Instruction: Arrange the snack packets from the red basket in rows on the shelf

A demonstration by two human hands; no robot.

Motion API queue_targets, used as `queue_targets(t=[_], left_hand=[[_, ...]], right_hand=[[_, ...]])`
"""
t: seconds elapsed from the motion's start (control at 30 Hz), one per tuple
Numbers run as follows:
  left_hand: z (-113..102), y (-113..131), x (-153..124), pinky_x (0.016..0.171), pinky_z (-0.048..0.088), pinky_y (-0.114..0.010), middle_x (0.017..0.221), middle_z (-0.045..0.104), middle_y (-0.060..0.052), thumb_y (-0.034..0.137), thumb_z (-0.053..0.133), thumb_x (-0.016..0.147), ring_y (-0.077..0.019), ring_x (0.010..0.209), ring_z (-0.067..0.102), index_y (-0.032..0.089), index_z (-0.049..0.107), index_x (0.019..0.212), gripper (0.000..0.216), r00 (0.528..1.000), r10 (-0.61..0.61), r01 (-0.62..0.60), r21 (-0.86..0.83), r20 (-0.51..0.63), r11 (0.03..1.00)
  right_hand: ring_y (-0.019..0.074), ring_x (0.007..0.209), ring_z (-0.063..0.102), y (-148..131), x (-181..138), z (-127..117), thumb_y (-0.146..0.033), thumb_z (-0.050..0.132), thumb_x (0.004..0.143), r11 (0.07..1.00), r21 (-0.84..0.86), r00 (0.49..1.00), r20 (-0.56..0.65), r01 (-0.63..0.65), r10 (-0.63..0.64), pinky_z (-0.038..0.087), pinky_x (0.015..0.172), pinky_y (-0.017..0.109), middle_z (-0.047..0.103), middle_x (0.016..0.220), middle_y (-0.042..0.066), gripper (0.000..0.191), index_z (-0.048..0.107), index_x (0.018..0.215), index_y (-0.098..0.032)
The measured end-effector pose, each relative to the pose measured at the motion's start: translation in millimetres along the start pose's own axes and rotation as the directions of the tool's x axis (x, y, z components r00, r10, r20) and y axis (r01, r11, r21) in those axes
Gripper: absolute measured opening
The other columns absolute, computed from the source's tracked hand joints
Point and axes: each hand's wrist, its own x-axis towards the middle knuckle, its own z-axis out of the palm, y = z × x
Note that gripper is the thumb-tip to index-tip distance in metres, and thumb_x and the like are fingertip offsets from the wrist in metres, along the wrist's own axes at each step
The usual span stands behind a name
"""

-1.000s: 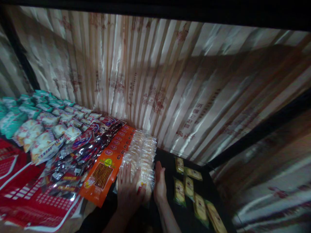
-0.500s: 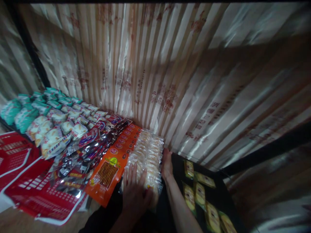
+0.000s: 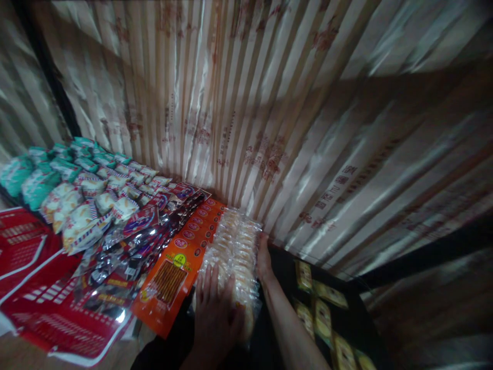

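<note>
Right of the orange packets (image 3: pixel 181 257) lie clear-wrapped packets (image 3: pixel 244 257) — left hand (image 3: pixel 216 316) spread over their near end, right hand (image 3: pixel 265 262) along their right edge (how its fingers stand, I cannot tell). Shiny dark packets (image 3: pixel 144 241) crowd the orange ones' left side, a red basket (image 3: pixel 73 316) beyond; yellow packets (image 3: pixel 322 316) lie farther right — a curtain (image 3: pixel 173 77) hangs behind.

A pleated, printed curtain (image 3: pixel 215 92) hangs behind a black surface (image 3: pixel 283 267).
</note>
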Motion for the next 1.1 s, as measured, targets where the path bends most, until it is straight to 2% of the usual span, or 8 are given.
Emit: queue_targets(t=[0.13, 0.27, 0.43, 0.5, 0.63, 0.73, 0.87, 1.1], left_hand=[[-2, 0, 1, 0.105, 0.025, -0.049, 0.138, 0.041, -0.009, 0.043, 0.056, 0.074, -0.0289, 0.132, 0.028, 0.024, 0.052, 0.122, 0.052, 1.0, 0.011, -0.011, -0.002, 0.005, 1.0], [-3, 0, 0, 0.107, 0.022, -0.048, 0.136, 0.044, -0.01, 0.043, 0.055, 0.075, -0.0277, 0.132, 0.027, 0.02, 0.051, 0.123, 0.053, 1.0, 0.012, -0.012, 0.009, 0.02, 1.0], [1, -2, -7, 0.108, 0.017, -0.048, 0.134, 0.046, -0.011, 0.046, 0.052, 0.077, -0.0276, 0.132, 0.027, 0.018, 0.045, 0.128, 0.059, 0.996, 0.006, -0.01, 0.052, 0.086, 0.999], [3, -3, -10, 0.108, 0.018, -0.048, 0.135, 0.045, -0.011, 0.045, 0.05, 0.078, -0.0281, 0.132, 0.027, 0.017, 0.044, 0.129, 0.059, 0.994, 0.034, -0.041, 0.064, 0.102, 0.997], [2, -2, -11, 0.108, 0.018, -0.05, 0.138, 0.042, -0.013, 0.045, 0.049, 0.079, -0.0306, 0.132, 0.026, 0.015, 0.046, 0.127, 0.058, 0.995, 0.051, -0.056, 0.058, 0.087, 0.997], [-2, 3, -14, 0.107, 0.02, -0.05, 0.139, 0.04, -0.013, 0.034, 0.044, 0.083, -0.0297, 0.133, 0.025, 0.013, 0.047, 0.126, 0.049, 0.993, 0.095, -0.097, 0.02, 0.073, 0.995], [-4, 19, -25, 0.101, 0.034, -0.043, 0.133, 0.047, -0.012, 0.017, 0.038, 0.084, -0.0252, 0.132, 0.03, 0.013, 0.053, 0.119, 0.038, 0.975, 0.209, -0.201, -0.098, 0.081, 0.975], [1, 51, -44, 0.098, 0.039, -0.043, 0.13, 0.052, -0.006, 0.017, 0.038, 0.085, -0.0236, 0.13, 0.033, 0.02, 0.06, 0.108, 0.032, 0.922, 0.365, -0.329, -0.237, 0.128, 0.914]], right_hand=[[0.0187, 0.125, 0.041, -4, -4, -5, -0.067, 0.033, 0.079, 0.997, -0.037, 0.997, -0.046, 0.067, -0.069, 0.032, 0.104, 0.038, 0.051, 0.131, 0.003, 0.066, 0.049, 0.124, -0.022], [0.0169, 0.132, 0.029, -8, -36, -18, -0.062, 0.027, 0.083, 0.994, -0.061, 0.985, -0.144, 0.087, -0.095, 0.018, 0.111, 0.041, 0.031, 0.144, 0.005, 0.065, 0.039, 0.132, -0.022], [0.0172, 0.13, 0.033, 8, -113, -38, -0.057, 0.031, 0.085, 0.974, -0.129, 0.962, -0.179, 0.187, -0.208, 0.022, 0.109, 0.04, 0.039, 0.14, 0.006, 0.059, 0.041, 0.131, -0.021], [0.0189, 0.13, 0.032, 18, -143, -47, -0.056, 0.034, 0.085, 0.958, -0.209, 0.963, -0.144, 0.196, -0.229, 0.024, 0.109, 0.04, 0.04, 0.14, 0.006, 0.059, 0.043, 0.13, -0.02], [0.0219, 0.127, 0.038, 28, -188, -59, -0.056, 0.04, 0.082, 0.931, -0.353, 0.978, -0.144, 0.09, -0.149, 0.028, 0.107, 0.039, 0.039, 0.14, 0.003, 0.057, 0.045, 0.128, -0.023], [0.023, 0.126, 0.039, 30, -205, -63, -0.057, 0.042, 0.08, 0.905, -0.417, 0.974, -0.158, 0.084, -0.163, 0.03, 0.106, 0.039, 0.041, 0.139, 0.004, 0.058, 0.047, 0.127, -0.024], [0.0229, 0.126, 0.038, 32, -215, -67, -0.059, 0.042, 0.078, 0.88, -0.46, 0.966, -0.151, 0.117, -0.208, 0.027, 0.107, 0.04, 0.043, 0.137, 0.007, 0.06, 0.051, 0.123, -0.019], [0.0242, 0.121, 0.044, 34, -227, -89, -0.059, 0.045, 0.075, 0.855, -0.508, 0.958, -0.182, 0.103, -0.223, 0.03, 0.105, 0.042, 0.052, 0.128, 0.011, 0.057, 0.059, 0.112, -0.017]])
